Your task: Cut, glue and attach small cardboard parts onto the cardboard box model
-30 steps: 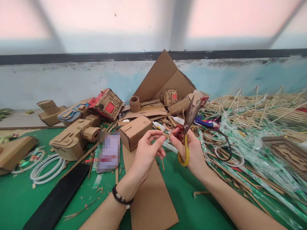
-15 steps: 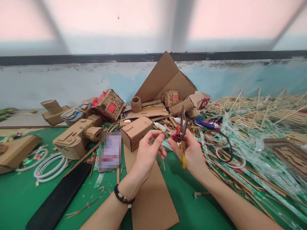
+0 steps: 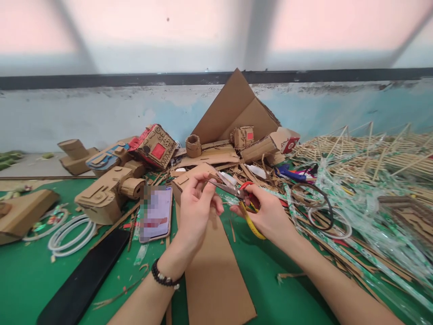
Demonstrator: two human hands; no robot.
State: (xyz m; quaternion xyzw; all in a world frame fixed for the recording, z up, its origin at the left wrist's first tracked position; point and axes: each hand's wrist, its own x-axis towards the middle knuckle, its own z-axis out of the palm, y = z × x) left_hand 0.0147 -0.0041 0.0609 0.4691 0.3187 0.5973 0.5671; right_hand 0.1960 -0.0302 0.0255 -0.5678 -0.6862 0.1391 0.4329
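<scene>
My right hand (image 3: 270,210) grips a pair of scissors (image 3: 239,193) with red and yellow handles. The blades point left, with their tips at the fingers of my left hand (image 3: 198,207). That hand is pinched closed on a small piece of cardboard (image 3: 213,176), mostly hidden by the fingers and partly overlapped by the blade tips. Just behind my left hand stands a closed cardboard box (image 3: 184,180). Beneath both wrists a long flat cardboard sheet (image 3: 216,271) lies on the green table (image 3: 277,271).
A phone (image 3: 157,216) lies left of my left hand, near a cardboard camera model (image 3: 101,194) and a black flat bar (image 3: 88,275). White glue bottles (image 3: 256,171) rest among scraps behind. Plastic strips (image 3: 365,216) and stick frames (image 3: 365,153) crowd the right.
My right hand has turned the scissors from pointing up to pointing left, bringing the blades to the piece in my left hand. My left hand has shifted slightly left.
</scene>
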